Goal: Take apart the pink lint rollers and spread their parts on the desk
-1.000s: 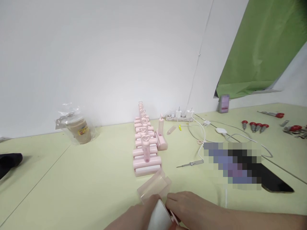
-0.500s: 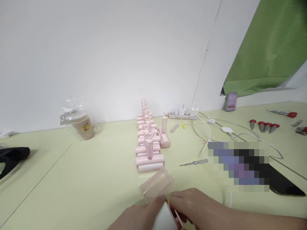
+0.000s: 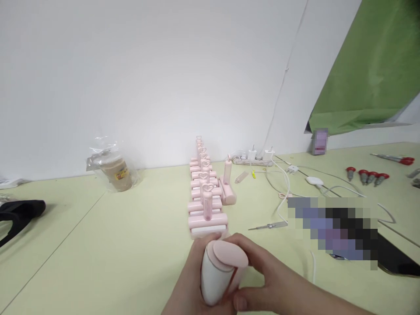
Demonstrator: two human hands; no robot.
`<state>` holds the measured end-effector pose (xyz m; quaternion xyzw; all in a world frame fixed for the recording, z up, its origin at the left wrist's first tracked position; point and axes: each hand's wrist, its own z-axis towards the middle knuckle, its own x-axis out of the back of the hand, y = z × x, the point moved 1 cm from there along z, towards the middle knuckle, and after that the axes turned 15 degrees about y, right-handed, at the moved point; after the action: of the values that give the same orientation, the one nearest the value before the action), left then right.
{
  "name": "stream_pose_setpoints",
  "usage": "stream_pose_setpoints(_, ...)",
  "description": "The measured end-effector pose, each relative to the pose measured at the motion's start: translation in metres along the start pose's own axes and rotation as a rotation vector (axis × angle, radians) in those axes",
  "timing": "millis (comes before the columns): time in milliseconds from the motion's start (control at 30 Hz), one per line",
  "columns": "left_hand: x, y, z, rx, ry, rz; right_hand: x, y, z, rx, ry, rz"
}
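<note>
Low in the head view I hold a pink-and-white plastic case (image 3: 215,273) with rounded ends. A pink end cap tops it, and a dark reddish gap shows along its side. My left hand (image 3: 188,280) wraps round its white side. With fingers behind and thumb at the lower front, my right hand (image 3: 264,275) grips the pink side. Just beyond my hands runs a row of several pink-and-white cases (image 3: 207,220) with upright heart-topped tubes. Another pink case (image 3: 227,192) with an upright tube stands right of the row.
A slim screwdriver (image 3: 267,226) lies right of the row. Farther right are white cables, a black phone-like slab (image 3: 398,258), red-topped grey pieces (image 3: 364,176) and red-handled pliers or scissors (image 3: 407,161). A power strip (image 3: 252,161) sits by the wall; a bagged cup (image 3: 118,173) stands left.
The case has come up and turned more upright, its pink end now facing me. My right hand has spread around its side. The translucent pink piece beyond my hands is no longer visible.
</note>
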<state>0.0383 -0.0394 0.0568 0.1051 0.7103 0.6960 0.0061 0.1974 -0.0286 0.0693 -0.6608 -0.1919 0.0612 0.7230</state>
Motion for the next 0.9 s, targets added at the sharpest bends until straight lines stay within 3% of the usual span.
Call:
stream_pose_setpoints(100, -0.002, -0.011, 0.022, 0.09, 0.13, 0.072, -0.005, 0.011, 0.005, 0.006, 0.036, 0.242)
stream_pose_setpoints(167, 0.006, -0.021, 0.03, 0.209, 0.215, 0.18, 0.0, 0.014, 0.009, 0.038, 0.128, 0.26)
stream_pose_setpoints(200, 0.012, -0.025, 0.031, 0.175, 0.273, 0.228, 0.005, 0.013, 0.01, 0.076, 0.195, 0.223)
stream_pose_setpoints(267, 0.023, -0.036, 0.025, 0.108, 0.284, 0.272, 0.016, 0.01, 0.012, 0.179, 0.312, 0.082)
stream_pose_setpoints(333, 0.03, -0.049, 0.014, 0.034, 0.173, 0.307, 0.024, 0.006, 0.014, 0.272, 0.318, -0.125)
stream_pose_setpoints(400, 0.031, -0.06, 0.007, -0.034, 0.057, 0.3, 0.025, 0.004, 0.018, 0.361, 0.227, -0.31)
stream_pose_setpoints(567, 0.032, -0.074, 0.012, -0.15, -0.044, 0.152, 0.01, 0.012, 0.028, 0.522, 0.01, -0.605)
stream_pose_setpoints(767, 0.042, -0.082, 0.022, -0.168, -0.219, 0.008, -0.005, 0.013, 0.032, 0.535, -0.054, -0.809)
stream_pose_setpoints(900, 0.045, -0.091, 0.027, -0.176, -0.253, -0.053, -0.01, 0.015, 0.034, 0.484, -0.086, -0.811)
